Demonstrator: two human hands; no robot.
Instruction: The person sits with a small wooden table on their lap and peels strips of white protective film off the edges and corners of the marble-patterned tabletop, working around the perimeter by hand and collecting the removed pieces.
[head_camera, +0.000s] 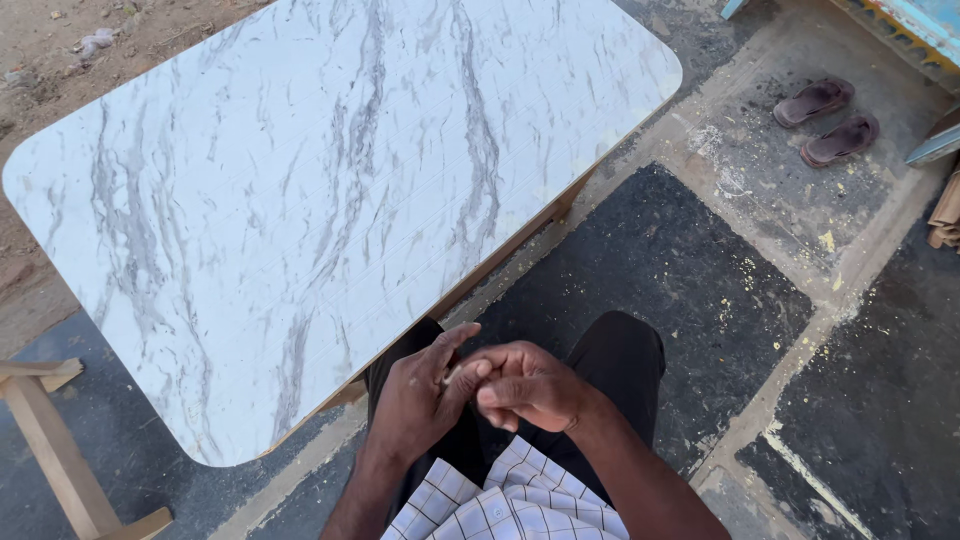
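Note:
My left hand (418, 392) and my right hand (530, 385) meet in front of my waist, just off the near edge of a white marble-patterned tabletop (300, 190). The fingertips of both hands pinch a small pale object (453, 375) between them; it is too small to identify. The right hand's fingers curl over the left hand's fingers. Below the hands are my black trousers (620, 350) and a checked shirt (500, 500).
The tabletop has rounded corners and rests on a wooden frame. A wooden stand (60, 440) is at the lower left. A pair of brown sandals (828, 120) lies on the concrete floor at the upper right. Dark mats (660, 260) cover parts of the floor.

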